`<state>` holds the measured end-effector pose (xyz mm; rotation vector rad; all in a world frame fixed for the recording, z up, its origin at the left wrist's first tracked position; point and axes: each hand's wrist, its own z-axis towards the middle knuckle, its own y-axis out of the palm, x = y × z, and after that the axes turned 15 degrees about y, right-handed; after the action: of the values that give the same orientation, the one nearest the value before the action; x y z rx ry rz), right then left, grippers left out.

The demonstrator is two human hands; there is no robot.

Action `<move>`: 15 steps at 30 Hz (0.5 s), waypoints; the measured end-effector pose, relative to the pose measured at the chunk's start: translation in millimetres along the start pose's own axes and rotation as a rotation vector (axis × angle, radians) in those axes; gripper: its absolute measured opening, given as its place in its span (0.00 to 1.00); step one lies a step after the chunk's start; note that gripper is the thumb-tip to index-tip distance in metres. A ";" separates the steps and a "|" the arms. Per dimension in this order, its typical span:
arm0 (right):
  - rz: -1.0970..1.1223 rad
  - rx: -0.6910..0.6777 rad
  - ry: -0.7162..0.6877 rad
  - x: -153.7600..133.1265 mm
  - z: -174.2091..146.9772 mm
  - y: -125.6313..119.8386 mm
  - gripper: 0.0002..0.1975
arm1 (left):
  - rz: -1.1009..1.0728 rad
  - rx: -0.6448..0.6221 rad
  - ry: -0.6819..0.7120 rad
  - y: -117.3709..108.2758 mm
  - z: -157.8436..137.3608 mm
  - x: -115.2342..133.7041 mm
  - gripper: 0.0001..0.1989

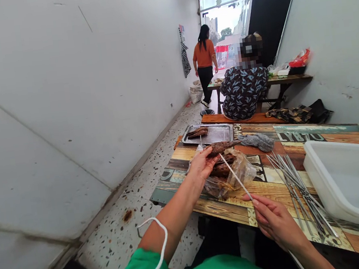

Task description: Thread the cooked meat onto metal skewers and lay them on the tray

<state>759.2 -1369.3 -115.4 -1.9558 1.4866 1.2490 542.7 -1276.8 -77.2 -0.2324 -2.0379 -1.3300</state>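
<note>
My left hand is closed around a long, dark brown piece of meat, held above the table with its narrow end pointing right. In my right hand, thumb and fingers pinch a metal skewer. The skewer slants up and left, its far end at the meat by my left fingers; whether it has pierced the meat I cannot tell. A short thin rod shows just above my left hand. Below lies an open clear plastic bag with more dark meat in it.
A metal tray with dark meat pieces stands at the back left. Grey knitted gloves, a pile of metal skewers and a white plastic tub lie rightward. One person sits beyond the table; another stands farther off.
</note>
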 end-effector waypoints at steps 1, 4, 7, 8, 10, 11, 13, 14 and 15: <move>0.003 0.001 -0.008 -0.3 -0.9 0.6 0.32 | -0.004 0.005 -0.010 0.3 0.3 0.4 0.07; 0.015 0.004 -0.019 0.2 -2.0 0.9 0.31 | -0.007 0.005 -0.022 0.8 0.6 1.0 0.08; 0.023 0.007 -0.010 2.2 -0.3 -1.4 0.31 | -0.005 0.008 -0.019 1.2 -0.2 0.2 0.08; 0.021 0.007 -0.010 2.9 0.6 -2.3 0.32 | -0.002 0.011 -0.017 1.2 -0.4 -0.4 0.08; 0.015 0.008 -0.016 4.1 2.3 -4.0 0.32 | 0.007 0.015 -0.015 1.1 -0.7 -1.8 0.07; 0.012 0.006 -0.019 4.5 3.0 -4.5 0.32 | 0.012 0.012 -0.015 0.9 -0.7 -2.4 0.07; 0.009 0.007 -0.020 5.2 3.5 -5.3 0.32 | 0.023 0.000 -0.022 0.5 -0.7 -3.8 0.07; 0.009 0.010 -0.021 5.4 3.5 -5.5 0.32 | 0.030 -0.006 -0.031 0.4 -0.7 -4.3 0.06; 0.009 0.011 -0.018 5.5 3.2 -5.7 0.32 | 0.038 -0.013 -0.038 0.3 -0.8 -4.9 0.06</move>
<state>763.3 -1368.0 -122.7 -1.9281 1.4919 1.2566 546.8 -1276.4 -79.9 -0.3031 -2.0470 -1.3253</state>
